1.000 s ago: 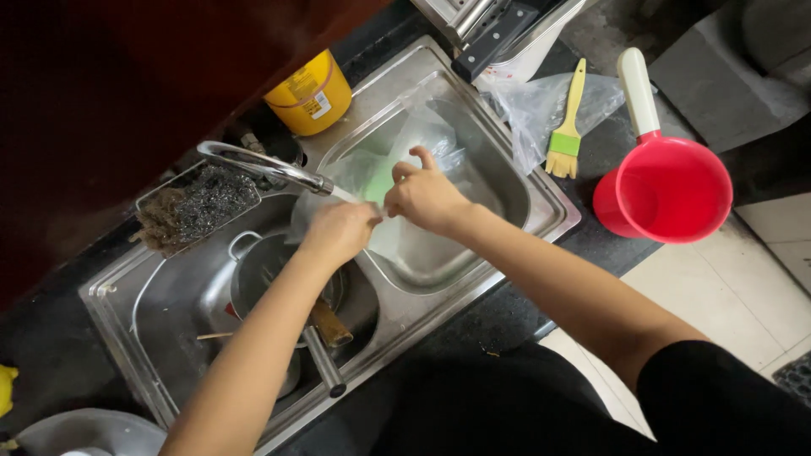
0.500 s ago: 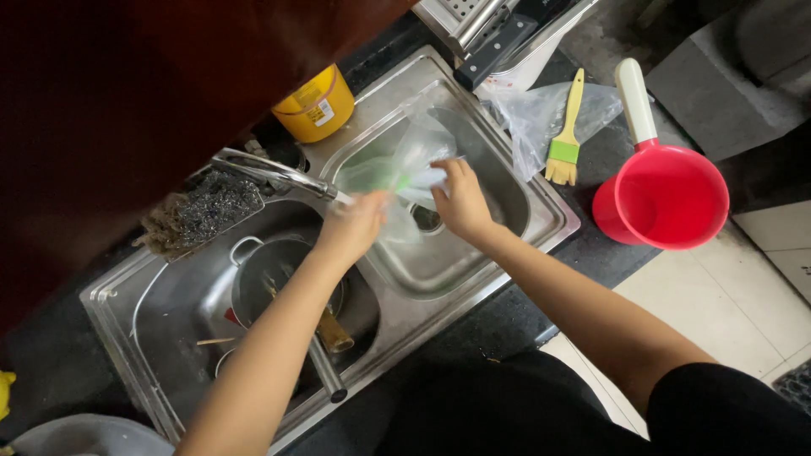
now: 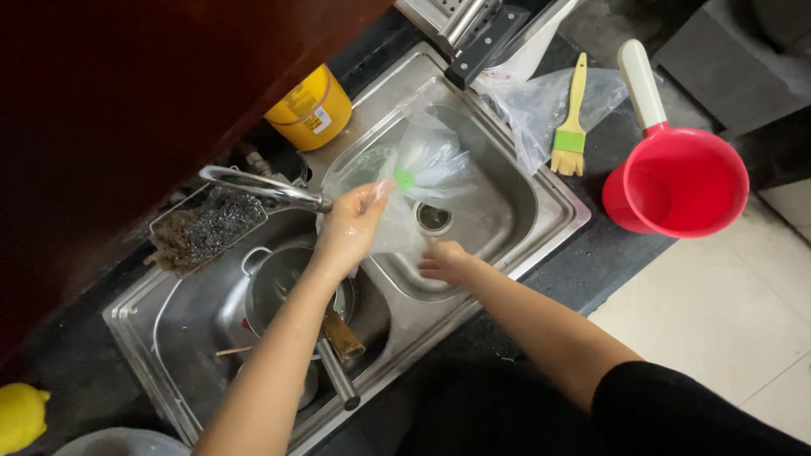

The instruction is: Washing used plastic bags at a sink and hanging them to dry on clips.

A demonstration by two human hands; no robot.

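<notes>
Above the sink (image 3: 553,198), the clear plastic bag (image 3: 422,165) hangs lengthwise, pinched by the left hand (image 3: 355,224). The right hand (image 3: 448,262), fingers loosely spread, rests just below the bag.

The clear plastic bag (image 3: 427,165) hides part of the sink (image 3: 549,198) wall behind it, the left hand (image 3: 351,226) covers the tap (image 3: 262,187) tip, and the yellow object (image 3: 19,415) is cut off at the left edge.
</notes>
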